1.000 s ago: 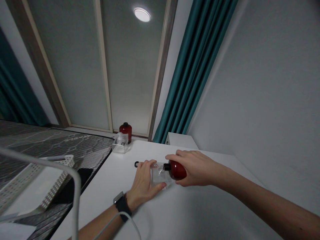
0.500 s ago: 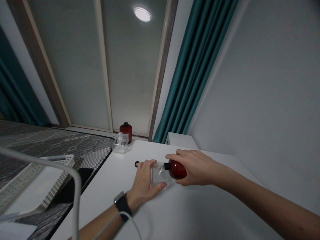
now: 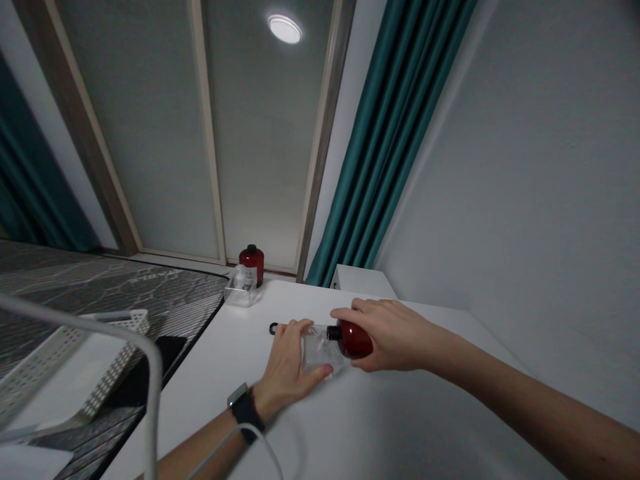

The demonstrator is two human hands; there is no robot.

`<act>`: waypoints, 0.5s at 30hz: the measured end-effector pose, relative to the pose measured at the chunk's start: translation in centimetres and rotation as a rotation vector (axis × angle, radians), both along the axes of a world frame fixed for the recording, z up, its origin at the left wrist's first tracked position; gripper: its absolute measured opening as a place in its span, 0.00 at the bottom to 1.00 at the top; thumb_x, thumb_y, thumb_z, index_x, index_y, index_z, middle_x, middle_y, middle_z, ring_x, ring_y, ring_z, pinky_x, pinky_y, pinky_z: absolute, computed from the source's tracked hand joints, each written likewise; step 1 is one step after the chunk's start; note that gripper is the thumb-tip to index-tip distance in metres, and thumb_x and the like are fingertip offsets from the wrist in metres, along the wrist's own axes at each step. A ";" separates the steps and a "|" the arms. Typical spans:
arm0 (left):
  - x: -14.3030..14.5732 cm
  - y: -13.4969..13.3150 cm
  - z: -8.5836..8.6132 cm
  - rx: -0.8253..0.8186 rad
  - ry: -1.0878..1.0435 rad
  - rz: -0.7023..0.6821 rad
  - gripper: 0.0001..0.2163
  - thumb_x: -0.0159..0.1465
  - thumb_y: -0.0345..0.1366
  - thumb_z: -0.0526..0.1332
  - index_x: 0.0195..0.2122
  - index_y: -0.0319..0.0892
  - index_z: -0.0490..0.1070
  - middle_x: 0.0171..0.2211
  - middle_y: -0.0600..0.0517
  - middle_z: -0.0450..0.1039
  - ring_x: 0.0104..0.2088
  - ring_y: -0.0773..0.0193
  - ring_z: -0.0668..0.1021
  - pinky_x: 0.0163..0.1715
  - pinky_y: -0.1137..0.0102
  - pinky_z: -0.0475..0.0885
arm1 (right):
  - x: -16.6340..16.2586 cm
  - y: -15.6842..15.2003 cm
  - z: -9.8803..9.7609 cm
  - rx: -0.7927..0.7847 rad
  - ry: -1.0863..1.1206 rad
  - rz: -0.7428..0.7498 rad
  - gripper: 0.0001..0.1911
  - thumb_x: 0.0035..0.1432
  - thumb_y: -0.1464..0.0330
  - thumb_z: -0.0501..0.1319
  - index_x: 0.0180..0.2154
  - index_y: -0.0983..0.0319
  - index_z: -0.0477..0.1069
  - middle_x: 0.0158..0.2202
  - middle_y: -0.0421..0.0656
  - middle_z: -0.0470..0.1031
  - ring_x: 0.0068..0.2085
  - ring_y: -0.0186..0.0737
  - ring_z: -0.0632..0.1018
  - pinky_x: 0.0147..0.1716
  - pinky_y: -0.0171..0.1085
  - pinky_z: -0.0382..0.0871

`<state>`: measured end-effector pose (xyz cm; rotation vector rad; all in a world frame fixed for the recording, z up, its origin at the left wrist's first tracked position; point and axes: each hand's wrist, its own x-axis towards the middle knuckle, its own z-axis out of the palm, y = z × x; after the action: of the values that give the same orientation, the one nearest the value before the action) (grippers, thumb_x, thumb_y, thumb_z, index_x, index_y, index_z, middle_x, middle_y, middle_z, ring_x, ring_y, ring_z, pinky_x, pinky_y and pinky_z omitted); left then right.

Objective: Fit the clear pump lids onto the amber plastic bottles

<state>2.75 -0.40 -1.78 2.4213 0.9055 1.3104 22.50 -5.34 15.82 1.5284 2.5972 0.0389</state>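
Observation:
My right hand (image 3: 387,333) is wrapped round a dark red bottle (image 3: 356,340), which is tipped on its side with its black neck pointing left. The neck is over a clear plastic container (image 3: 320,350) on the white table. My left hand (image 3: 293,363) grips the container from the left, thumb on the near side and fingers on the far side. A small black cap (image 3: 273,328) lies just beyond my left fingers. Whether liquid leaves the bottle's mouth I cannot tell.
Toward the back left of the white table (image 3: 400,413) stand a second red bottle (image 3: 257,260) and a clear box (image 3: 239,295) with a small bottle in it. A white perforated basket (image 3: 93,393) is at the left. A pale cable (image 3: 153,373) crosses the lower left.

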 end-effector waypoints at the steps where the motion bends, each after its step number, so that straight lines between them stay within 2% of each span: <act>1: 0.0 0.0 0.0 -0.007 0.001 0.000 0.30 0.61 0.54 0.61 0.55 0.38 0.57 0.43 0.42 0.69 0.40 0.50 0.70 0.41 0.54 0.66 | 0.0 0.0 0.0 -0.001 0.001 0.000 0.33 0.52 0.56 0.65 0.59 0.53 0.63 0.45 0.48 0.75 0.42 0.54 0.79 0.37 0.44 0.68; 15: 0.1 -0.2 0.4 -0.043 -0.018 0.010 0.29 0.59 0.54 0.62 0.54 0.39 0.60 0.42 0.43 0.72 0.40 0.49 0.72 0.42 0.55 0.67 | -0.1 -0.1 0.2 0.006 0.002 0.003 0.33 0.52 0.57 0.65 0.59 0.54 0.63 0.45 0.48 0.75 0.42 0.56 0.79 0.37 0.46 0.68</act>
<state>2.81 -0.56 -1.42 2.3724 0.9328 1.3007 22.37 -5.46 16.00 1.5278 2.6033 0.0453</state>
